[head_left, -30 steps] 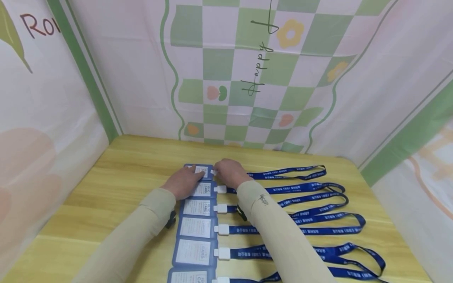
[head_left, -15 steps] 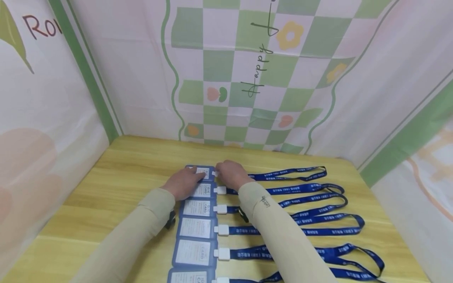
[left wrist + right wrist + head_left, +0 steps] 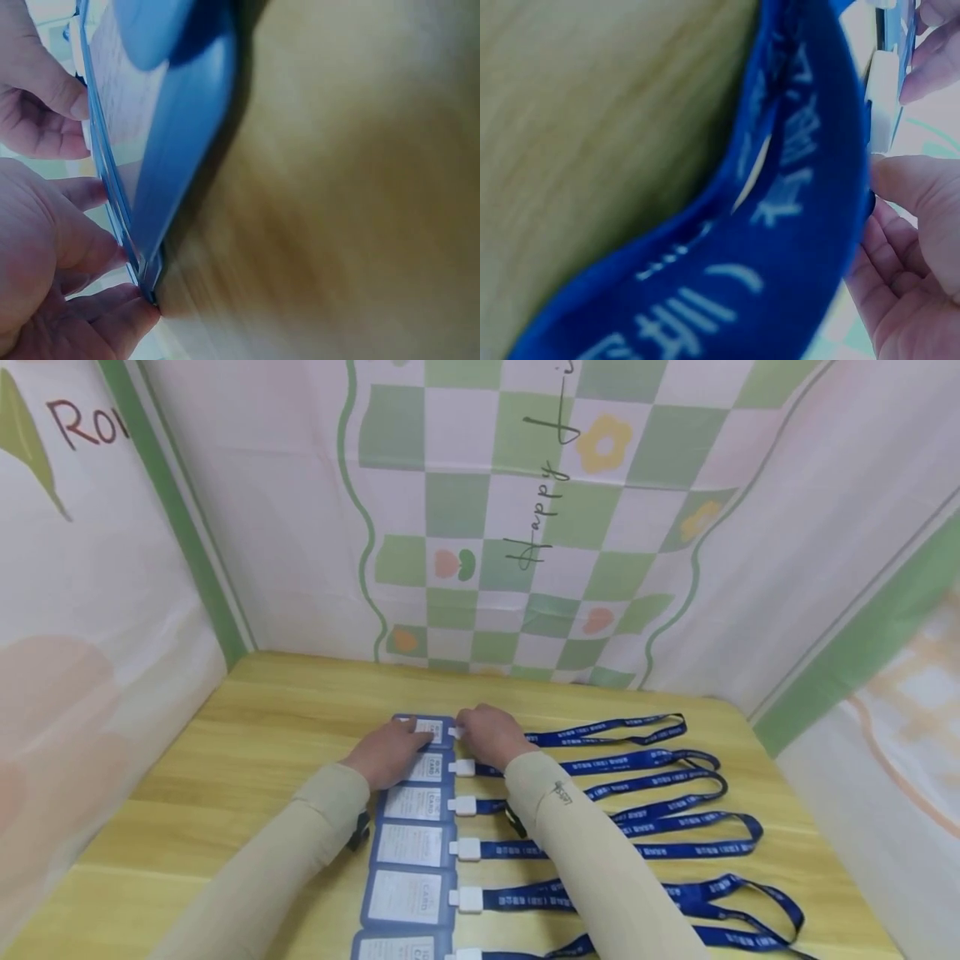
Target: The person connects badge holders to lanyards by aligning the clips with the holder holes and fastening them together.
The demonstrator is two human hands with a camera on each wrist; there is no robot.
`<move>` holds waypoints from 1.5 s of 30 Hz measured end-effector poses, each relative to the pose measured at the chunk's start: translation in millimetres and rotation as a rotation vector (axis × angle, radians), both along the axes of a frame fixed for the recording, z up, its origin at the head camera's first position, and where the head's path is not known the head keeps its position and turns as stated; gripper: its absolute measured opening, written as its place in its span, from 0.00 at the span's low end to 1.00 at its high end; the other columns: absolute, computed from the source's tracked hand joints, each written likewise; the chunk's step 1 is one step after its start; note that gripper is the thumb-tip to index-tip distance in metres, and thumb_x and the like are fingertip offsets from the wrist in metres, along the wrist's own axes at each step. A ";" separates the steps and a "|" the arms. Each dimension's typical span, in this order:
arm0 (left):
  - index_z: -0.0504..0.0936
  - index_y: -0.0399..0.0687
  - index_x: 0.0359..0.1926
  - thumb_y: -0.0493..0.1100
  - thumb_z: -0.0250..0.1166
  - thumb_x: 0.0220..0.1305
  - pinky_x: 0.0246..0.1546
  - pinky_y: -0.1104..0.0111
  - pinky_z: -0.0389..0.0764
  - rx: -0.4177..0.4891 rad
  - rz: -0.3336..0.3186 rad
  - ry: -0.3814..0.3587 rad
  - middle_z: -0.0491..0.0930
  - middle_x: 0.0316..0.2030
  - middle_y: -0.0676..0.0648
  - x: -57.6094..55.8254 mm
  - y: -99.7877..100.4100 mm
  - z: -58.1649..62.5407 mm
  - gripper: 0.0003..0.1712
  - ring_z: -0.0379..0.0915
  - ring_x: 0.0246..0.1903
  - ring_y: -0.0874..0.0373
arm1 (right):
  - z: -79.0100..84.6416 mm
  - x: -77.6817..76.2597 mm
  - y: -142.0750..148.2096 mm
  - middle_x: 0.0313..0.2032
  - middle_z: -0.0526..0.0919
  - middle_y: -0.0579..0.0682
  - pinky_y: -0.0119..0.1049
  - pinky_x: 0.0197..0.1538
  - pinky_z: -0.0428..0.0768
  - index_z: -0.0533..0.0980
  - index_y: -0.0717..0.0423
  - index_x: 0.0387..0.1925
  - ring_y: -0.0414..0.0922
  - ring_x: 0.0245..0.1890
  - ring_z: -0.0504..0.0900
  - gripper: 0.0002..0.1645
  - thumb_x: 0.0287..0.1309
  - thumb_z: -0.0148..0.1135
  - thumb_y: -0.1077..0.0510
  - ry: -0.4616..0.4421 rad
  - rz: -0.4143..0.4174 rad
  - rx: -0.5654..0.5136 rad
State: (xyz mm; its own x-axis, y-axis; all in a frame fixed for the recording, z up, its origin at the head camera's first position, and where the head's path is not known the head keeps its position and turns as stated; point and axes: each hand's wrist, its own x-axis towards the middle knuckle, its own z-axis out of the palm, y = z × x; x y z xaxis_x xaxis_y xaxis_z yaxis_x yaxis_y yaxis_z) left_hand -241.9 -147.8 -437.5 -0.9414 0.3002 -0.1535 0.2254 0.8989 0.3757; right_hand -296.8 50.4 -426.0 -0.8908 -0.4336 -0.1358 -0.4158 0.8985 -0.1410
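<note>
At the far end of a column of blue-framed badge holders, my left hand (image 3: 386, 753) grips the farthest badge holder (image 3: 437, 730), thumb over its face. The left wrist view has these fingertips (image 3: 139, 311) against the edge of a blue holder (image 3: 184, 150). Beside it, my right hand (image 3: 491, 733) pinches the white lanyard clip (image 3: 454, 732) at the holder's right edge; the fingers hide most of this clip. From under the right hand a blue lanyard (image 3: 600, 732) with white print runs right. Close to the right wrist camera, a blue strap (image 3: 802, 180) fills much of the view.
Several more badge holders (image 3: 408, 845) lie nearer in the column, each joined by a white clip (image 3: 468, 849) to a looped blue lanyard (image 3: 697, 846). They lie on a wood-grain table (image 3: 225, 777). Behind stands a printed curtain (image 3: 457, 502), with others at both sides.
The head view has shifted slightly. Both hands keep nearly the same place at the farthest badge holder and its clip, with no clear change of hold.
</note>
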 end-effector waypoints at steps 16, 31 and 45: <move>0.70 0.54 0.76 0.48 0.45 0.83 0.77 0.40 0.61 -0.053 -0.016 0.027 0.59 0.79 0.36 5.6 -9.6 2.5 0.26 0.55 0.78 0.36 | -1.6 -4.9 9.9 0.50 0.85 0.49 0.45 0.58 0.85 0.81 0.48 0.59 0.47 0.51 0.83 0.18 0.74 0.62 0.47 0.014 -0.027 0.066; 0.71 0.56 0.76 0.49 0.47 0.83 0.75 0.39 0.63 0.002 0.001 0.022 0.60 0.79 0.37 3.2 -3.4 -0.1 0.26 0.57 0.77 0.36 | 3.3 -3.7 55.5 0.40 0.84 0.47 0.44 0.48 0.86 0.83 0.50 0.51 0.46 0.42 0.82 0.16 0.71 0.65 0.46 0.035 -0.051 0.050; 0.70 0.57 0.76 0.50 0.46 0.84 0.77 0.40 0.61 0.009 -0.007 0.019 0.59 0.79 0.37 6.7 3.7 -1.7 0.26 0.55 0.78 0.36 | 1.9 0.1 70.9 0.42 0.84 0.49 0.45 0.48 0.86 0.83 0.51 0.52 0.47 0.42 0.82 0.17 0.71 0.65 0.46 0.019 -0.077 0.051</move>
